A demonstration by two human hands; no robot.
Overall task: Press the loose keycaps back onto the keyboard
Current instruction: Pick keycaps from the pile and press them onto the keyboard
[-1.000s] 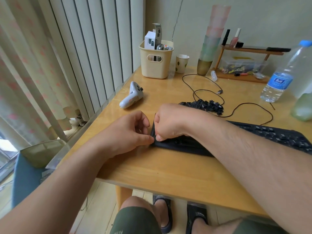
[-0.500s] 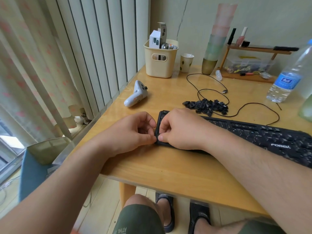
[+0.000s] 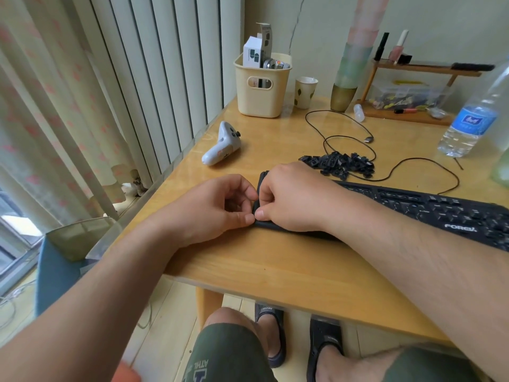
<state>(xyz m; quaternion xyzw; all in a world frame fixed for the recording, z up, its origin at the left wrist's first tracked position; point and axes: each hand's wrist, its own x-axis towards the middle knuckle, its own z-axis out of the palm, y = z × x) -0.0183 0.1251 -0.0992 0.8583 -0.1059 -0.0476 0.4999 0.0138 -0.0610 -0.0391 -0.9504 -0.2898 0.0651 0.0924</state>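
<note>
A black keyboard (image 3: 429,208) lies across the right side of the wooden table (image 3: 275,260). Just behind it sits a pile of loose black keycaps (image 3: 340,164). Both hands are at the keyboard's left end. My left hand (image 3: 217,209) has curled fingers, and its thumb and forefinger pinch the keyboard's left edge. My right hand (image 3: 290,197) curls over the leftmost keys with its thumb on the front corner, touching my left thumb. Whatever is under its fingers is hidden.
A white handheld controller (image 3: 221,144) lies behind my left hand. The black cable (image 3: 349,139) loops behind the keycaps. Along the back stand a cream basket (image 3: 261,89), a paper cup (image 3: 305,92), stacked cups (image 3: 349,75), a wooden rack (image 3: 410,89) and a water bottle (image 3: 471,119).
Both hands have stayed at the keyboard's left end, with only small finger movements. The view has shifted slightly.
</note>
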